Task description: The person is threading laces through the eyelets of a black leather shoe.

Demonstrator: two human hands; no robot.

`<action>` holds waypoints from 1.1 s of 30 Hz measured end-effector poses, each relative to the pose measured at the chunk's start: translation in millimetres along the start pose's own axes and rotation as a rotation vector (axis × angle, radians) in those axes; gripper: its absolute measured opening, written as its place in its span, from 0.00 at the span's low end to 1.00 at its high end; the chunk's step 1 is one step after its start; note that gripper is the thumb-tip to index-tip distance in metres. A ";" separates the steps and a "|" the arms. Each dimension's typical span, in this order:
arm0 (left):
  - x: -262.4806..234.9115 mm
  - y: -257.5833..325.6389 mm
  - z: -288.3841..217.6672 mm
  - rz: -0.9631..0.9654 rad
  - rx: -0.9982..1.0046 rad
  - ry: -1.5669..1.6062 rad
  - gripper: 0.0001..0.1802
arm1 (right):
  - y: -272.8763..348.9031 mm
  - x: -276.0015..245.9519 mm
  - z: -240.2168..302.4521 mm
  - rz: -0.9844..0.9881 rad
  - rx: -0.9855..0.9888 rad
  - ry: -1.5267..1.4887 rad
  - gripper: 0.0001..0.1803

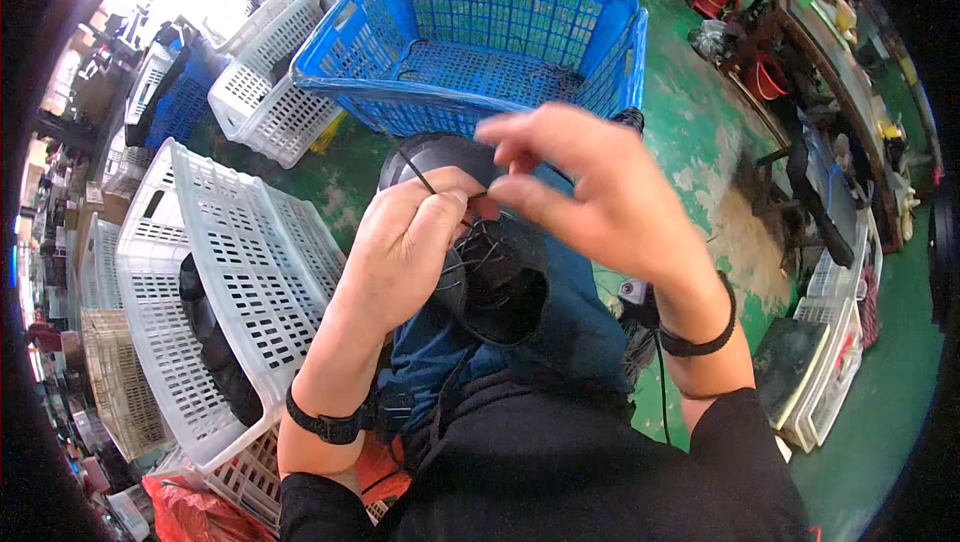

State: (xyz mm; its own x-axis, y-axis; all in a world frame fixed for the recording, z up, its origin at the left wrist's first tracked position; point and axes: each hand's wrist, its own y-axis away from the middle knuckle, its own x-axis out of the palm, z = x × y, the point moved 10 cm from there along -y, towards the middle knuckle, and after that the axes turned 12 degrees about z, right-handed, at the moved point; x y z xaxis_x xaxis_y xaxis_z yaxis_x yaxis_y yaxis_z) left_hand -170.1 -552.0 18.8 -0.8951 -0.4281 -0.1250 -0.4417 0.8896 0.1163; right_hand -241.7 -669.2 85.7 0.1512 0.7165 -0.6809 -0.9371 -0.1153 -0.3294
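Observation:
A black lace-up shoe (515,287) rests on my lap, its opening toward me and its laces crossing over the front. My left hand (400,242) is closed over the shoe, thumb and forefinger pinching a dark shoelace (416,170). One length of that lace sticks up past the fingers, and a short piece points toward my right thumb. Just to the right, my right hand (600,192) hovers above the shoe, blurred by motion. Its thumb and fingers are apart, with nothing visible held between them. Both hands partly hide the toe and the upper laces.
A blue plastic crate (480,92) stands directly ahead. White crates (270,272) are at the left, one holding black shoes (215,352). A red plastic bag (200,512) lies at the lower left. On the right are a bench (835,52) and a red bucket (768,77).

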 end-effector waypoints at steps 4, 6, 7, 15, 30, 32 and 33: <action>-2.4 1.0 7.2 0.034 -0.085 0.019 0.17 | 7.5 26.6 -2.5 0.093 -0.016 0.134 0.10; -2.9 2.6 16.6 0.062 -0.102 0.129 0.18 | 17.7 7.5 -3.2 -0.077 -0.002 0.142 0.05; -1.9 3.1 22.2 0.084 -0.113 0.233 0.18 | 24.8 -1.0 -2.5 -0.185 -0.013 0.031 0.04; -0.2 13.4 -13.6 -0.020 0.275 -0.487 0.16 | 43.6 52.0 -3.6 0.293 -0.081 -0.091 0.07; 5.0 44.2 -19.3 -0.269 0.521 -0.914 0.20 | 19.9 45.1 -58.5 0.084 0.000 -0.048 0.08; -17.1 58.4 16.6 -0.092 0.282 -0.306 0.17 | 37.5 31.0 -68.3 0.056 -0.017 -0.033 0.07; -22.3 72.7 31.5 -0.045 0.231 -0.022 0.17 | 44.1 35.6 -81.6 0.141 0.107 -0.177 0.07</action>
State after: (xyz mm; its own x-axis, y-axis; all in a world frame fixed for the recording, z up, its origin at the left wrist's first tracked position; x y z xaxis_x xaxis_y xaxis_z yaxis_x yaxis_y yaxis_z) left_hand -180.3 -472.7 -0.9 -0.8721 -0.4666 -0.1471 -0.4529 0.8837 -0.1181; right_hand -252.0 -704.9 -6.4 -0.0323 0.8089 -0.5870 -0.9745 -0.1560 -0.1614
